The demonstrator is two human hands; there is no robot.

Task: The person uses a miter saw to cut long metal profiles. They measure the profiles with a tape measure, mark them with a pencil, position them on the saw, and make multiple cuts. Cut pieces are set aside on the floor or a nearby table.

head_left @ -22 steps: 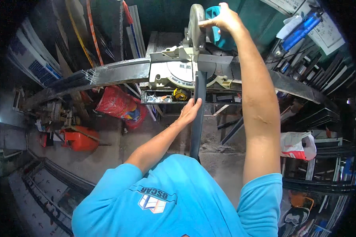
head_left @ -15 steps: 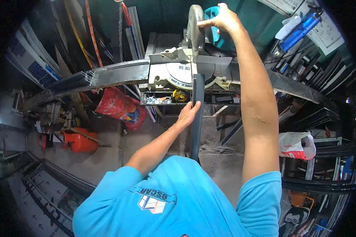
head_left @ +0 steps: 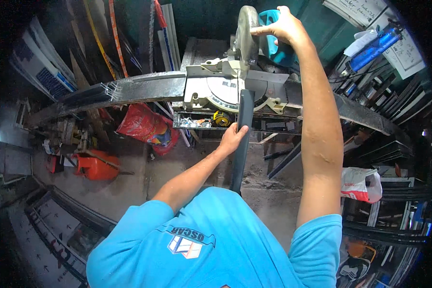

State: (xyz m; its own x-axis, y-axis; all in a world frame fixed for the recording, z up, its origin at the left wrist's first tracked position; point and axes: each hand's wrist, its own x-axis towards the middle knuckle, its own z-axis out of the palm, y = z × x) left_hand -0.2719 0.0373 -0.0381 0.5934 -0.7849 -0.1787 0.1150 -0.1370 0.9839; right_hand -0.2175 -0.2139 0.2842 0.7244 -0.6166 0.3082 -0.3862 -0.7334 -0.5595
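Observation:
A miter saw (head_left: 247,36) with a pale round base stands at the far middle of the bench, its blade guard raised above the base. My right hand (head_left: 285,30) is closed on the saw's teal handle (head_left: 279,54), with the thumb toward the guard. A long dark metal profile (head_left: 245,113) runs from the front of the saw base back toward my body. My left hand (head_left: 234,138) grips this profile partway along, thumb on top and fingers mostly hidden. The profile's near end disappears by my shirt.
Under the saw, a tray (head_left: 192,127) holds scraps and a yellow-black tape measure (head_left: 221,118). A red sack (head_left: 146,126) and an orange-red container (head_left: 98,165) stand on the floor at left. A white-red bag (head_left: 360,185) and stacked profiles are at right. A blue tube tool (head_left: 377,48) hangs far right.
The whole scene has shifted slightly to the right in the view. Both hands keep their holds, and the saw head stays raised.

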